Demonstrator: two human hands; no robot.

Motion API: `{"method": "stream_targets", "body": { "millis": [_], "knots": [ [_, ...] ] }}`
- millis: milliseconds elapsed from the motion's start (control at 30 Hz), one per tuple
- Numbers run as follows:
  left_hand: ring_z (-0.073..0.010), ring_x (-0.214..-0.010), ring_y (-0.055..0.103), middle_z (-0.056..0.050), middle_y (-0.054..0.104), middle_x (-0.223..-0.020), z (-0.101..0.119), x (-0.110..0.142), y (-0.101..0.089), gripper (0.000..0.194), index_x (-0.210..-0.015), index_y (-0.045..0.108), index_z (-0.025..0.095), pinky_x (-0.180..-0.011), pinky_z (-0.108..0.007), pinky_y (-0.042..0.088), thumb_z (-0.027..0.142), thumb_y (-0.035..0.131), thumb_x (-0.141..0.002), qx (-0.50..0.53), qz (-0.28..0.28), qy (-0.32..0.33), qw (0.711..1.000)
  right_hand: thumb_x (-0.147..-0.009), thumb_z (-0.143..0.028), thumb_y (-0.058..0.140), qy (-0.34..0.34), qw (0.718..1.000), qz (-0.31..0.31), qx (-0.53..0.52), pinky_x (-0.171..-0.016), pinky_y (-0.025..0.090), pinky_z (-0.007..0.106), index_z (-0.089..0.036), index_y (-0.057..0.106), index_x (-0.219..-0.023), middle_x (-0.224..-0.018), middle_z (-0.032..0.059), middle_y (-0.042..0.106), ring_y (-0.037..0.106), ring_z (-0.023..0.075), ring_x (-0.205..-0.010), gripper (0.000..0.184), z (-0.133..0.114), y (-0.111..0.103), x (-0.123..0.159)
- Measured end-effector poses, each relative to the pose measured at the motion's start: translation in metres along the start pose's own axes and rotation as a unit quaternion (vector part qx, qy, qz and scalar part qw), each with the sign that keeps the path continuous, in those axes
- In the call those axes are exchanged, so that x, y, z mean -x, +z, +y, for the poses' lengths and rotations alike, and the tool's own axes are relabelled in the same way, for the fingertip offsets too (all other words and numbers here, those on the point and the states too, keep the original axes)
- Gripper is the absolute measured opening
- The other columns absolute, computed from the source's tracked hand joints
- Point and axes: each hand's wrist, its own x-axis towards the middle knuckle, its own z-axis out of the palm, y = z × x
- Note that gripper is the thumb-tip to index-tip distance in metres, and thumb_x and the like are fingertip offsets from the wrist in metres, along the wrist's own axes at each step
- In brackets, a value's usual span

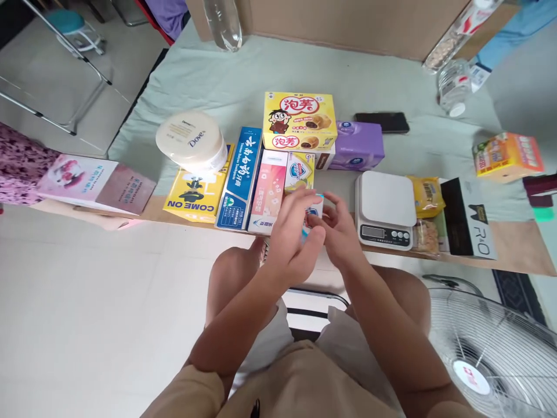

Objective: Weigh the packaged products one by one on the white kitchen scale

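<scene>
My left hand (292,232) is closed around a small white-and-blue soap box (306,231) at the table's front edge. Curled against the right side of that box, the fingers of my right hand (340,231) grip it too. Much of the box is hidden behind my fingers. Just beyond my left hand stand a yellow-and-white soap box (300,169) and a pink-and-white box (270,184). A blue toothpaste box (240,177) lies to their left. The white kitchen scale (387,200) sits right of my right hand, apart from it.
Left are a yellow box (185,194), a Dove tub (189,136) and a pink-grey box (98,183). Behind stand a yellow puff-snack box (300,121), purple tissue pack (359,145) and phone (385,122). Right are a black-and-white box (467,217) and, below, a fan (491,360).
</scene>
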Motion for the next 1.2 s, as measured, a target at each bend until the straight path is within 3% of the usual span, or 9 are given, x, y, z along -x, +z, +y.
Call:
{"method": "stream_targets", "body": {
  "millis": [100, 233, 300, 400, 533, 700, 1033, 1200],
  "knots": [
    [-0.0305, -0.147, 0.053, -0.017, 0.057, -0.149, 0.001, 0.001, 0.010, 0.052, -0.137, 0.055, 0.021, -0.123, -0.050, 0.044, 0.060, 0.036, -0.108, 0.004, -0.013, -0.003, 1.000, -0.072, -0.049, 0.085, -0.060, 0.997, 0.057, 0.004, -0.063, 0.058, 0.028, -0.034, 0.051, -0.130, -0.117, 0.0025, 0.071, 0.073, 0.0185, -0.091, 0.069, -0.007, -0.032, 0.008],
    [-0.0327, -0.147, 0.052, -0.020, 0.053, -0.154, -0.002, -0.003, 0.042, 0.054, -0.141, 0.053, 0.019, -0.124, -0.052, 0.043, 0.057, 0.038, -0.106, 0.033, -0.093, -0.067, 0.993, -0.074, -0.047, 0.082, -0.153, 0.969, 0.175, 0.083, -0.074, 0.064, 0.035, -0.031, 0.053, -0.127, -0.119, 0.0060, 0.071, 0.074, 0.0199, -0.095, 0.063, -0.015, -0.090, -0.003],
    [-0.0315, -0.149, 0.051, -0.020, 0.050, -0.158, -0.004, -0.010, 0.062, 0.053, -0.142, 0.053, 0.018, -0.125, -0.050, 0.043, 0.053, 0.038, -0.106, 0.046, -0.136, -0.111, 0.983, -0.071, -0.046, 0.082, -0.161, 0.954, 0.215, 0.135, -0.081, 0.065, 0.044, -0.029, 0.055, -0.128, -0.121, 0.0092, 0.071, 0.074, 0.0227, -0.096, 0.065, -0.018, -0.116, -0.017],
    [-0.0305, -0.151, 0.050, -0.020, 0.046, -0.161, -0.008, -0.024, 0.087, 0.054, -0.144, 0.051, 0.016, -0.127, -0.047, 0.042, 0.049, 0.040, -0.104, 0.065, -0.176, -0.143, 0.972, -0.074, -0.044, 0.078, -0.160, 0.939, 0.225, 0.206, -0.089, 0.064, 0.053, -0.028, 0.057, -0.129, -0.122, 0.0117, 0.072, 0.074, 0.0251, -0.095, 0.061, -0.025, -0.138, -0.038],
    [-0.0317, -0.155, 0.046, -0.020, 0.043, -0.166, -0.014, -0.039, 0.104, 0.056, -0.148, 0.049, 0.014, -0.128, -0.049, 0.042, 0.050, 0.041, -0.105, 0.069, -0.190, -0.150, 0.968, -0.078, -0.042, 0.075, -0.155, 0.919, 0.232, 0.280, -0.092, 0.063, 0.057, -0.027, 0.061, -0.126, -0.114, 0.0114, 0.075, 0.074, 0.0269, -0.091, 0.053, -0.035, -0.145, -0.048],
    [-0.0328, -0.158, 0.043, -0.022, 0.040, -0.169, -0.022, -0.044, 0.107, 0.064, -0.152, 0.047, 0.011, -0.131, -0.051, 0.039, 0.053, 0.039, -0.105, 0.066, -0.207, -0.153, 0.964, -0.080, -0.041, 0.068, -0.199, 0.878, 0.268, 0.342, -0.112, 0.051, 0.067, -0.025, 0.065, -0.119, -0.121, 0.0120, 0.076, 0.072, 0.0330, -0.115, 0.042, -0.042, -0.145, -0.042],
    [-0.0310, -0.163, 0.037, -0.020, 0.041, -0.171, -0.025, -0.043, 0.106, 0.068, -0.156, 0.046, 0.012, -0.136, -0.050, 0.032, 0.057, 0.033, -0.107, 0.088, -0.220, -0.137, 0.962, -0.087, -0.044, 0.060, -0.270, 0.840, 0.316, 0.348, -0.104, 0.055, 0.062, -0.024, 0.067, -0.113, -0.118, 0.0127, 0.077, 0.072, 0.0321, -0.110, 0.034, -0.025, -0.143, -0.037],
    [-0.0291, -0.164, 0.035, -0.017, 0.041, -0.172, -0.026, -0.041, 0.109, 0.066, -0.157, 0.047, 0.015, -0.137, -0.050, 0.030, 0.057, 0.030, -0.108, 0.090, -0.216, -0.131, 0.963, -0.089, -0.041, 0.060, -0.357, 0.807, 0.289, 0.371, -0.109, 0.053, 0.059, -0.024, 0.064, -0.118, -0.127, 0.0169, 0.069, 0.065, 0.0336, -0.126, 0.034, -0.013, -0.129, -0.030]
  ]
}}
